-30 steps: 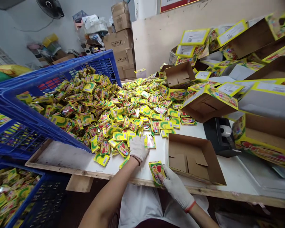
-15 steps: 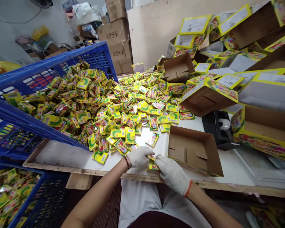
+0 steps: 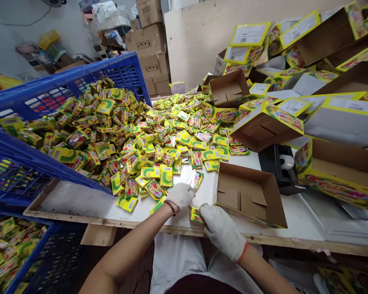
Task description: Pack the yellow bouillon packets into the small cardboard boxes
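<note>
My right hand (image 3: 222,228), in a white knit glove with an orange cuff, is closed on small yellow candy packets (image 3: 195,214) stacked near the table's front edge. My left hand (image 3: 182,196), gloved too, reaches forward with its fingers apart. Its fingertips are at the lower edge of a single flat packet (image 3: 196,179); whether they touch it is hard to tell. Beyond spreads a big heap of yellow, green and red packets (image 3: 159,153). Right of my hands stands an open carton (image 3: 248,190), its brown inside facing up.
A tipped blue crate (image 3: 88,185) at left spills packets onto the white table. A black tape dispenser (image 3: 276,167) sits beyond the open carton. More printed cartons (image 3: 270,122) are piled at right. Another blue crate (image 3: 33,249) of packets stands low at left.
My left hand has moved away from the right one, up to the single flat packet. My right hand stays by the stacked packets, where two now sit together. The view has shifted slightly.
</note>
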### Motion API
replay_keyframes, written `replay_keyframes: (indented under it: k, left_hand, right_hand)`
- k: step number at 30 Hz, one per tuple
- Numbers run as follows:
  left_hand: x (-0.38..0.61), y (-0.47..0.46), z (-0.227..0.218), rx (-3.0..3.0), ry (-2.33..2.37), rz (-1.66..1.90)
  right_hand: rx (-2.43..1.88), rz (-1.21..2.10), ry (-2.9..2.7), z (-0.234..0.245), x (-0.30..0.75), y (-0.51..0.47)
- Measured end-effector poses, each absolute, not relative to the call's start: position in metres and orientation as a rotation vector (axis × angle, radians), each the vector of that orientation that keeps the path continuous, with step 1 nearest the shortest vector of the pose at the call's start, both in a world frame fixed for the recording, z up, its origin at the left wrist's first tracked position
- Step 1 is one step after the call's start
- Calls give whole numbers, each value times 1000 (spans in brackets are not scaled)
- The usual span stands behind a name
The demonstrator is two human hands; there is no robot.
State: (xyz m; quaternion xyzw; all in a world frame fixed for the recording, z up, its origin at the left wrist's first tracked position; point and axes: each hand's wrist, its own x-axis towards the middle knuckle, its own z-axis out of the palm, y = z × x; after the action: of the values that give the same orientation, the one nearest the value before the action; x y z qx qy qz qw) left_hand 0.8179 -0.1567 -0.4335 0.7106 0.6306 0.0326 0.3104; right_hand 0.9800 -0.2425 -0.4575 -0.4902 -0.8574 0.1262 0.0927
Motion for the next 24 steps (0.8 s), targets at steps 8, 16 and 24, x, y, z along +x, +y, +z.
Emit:
replay_keyframes:
  k: [8, 16, 24]
  left_hand:
    - [840, -126, -435, 2108, 1804, -19]
    - [787, -202, -450, 2263, 1152, 187]
    - [751, -216, -451, 2159, 1741, 338]
  right_hand:
    - [-1612, 582, -2636, -453, 983, -238]
    - [-1265, 654, -2649, -445, 986, -234]
    - [-1426, 685, -2709, -438, 975, -227]
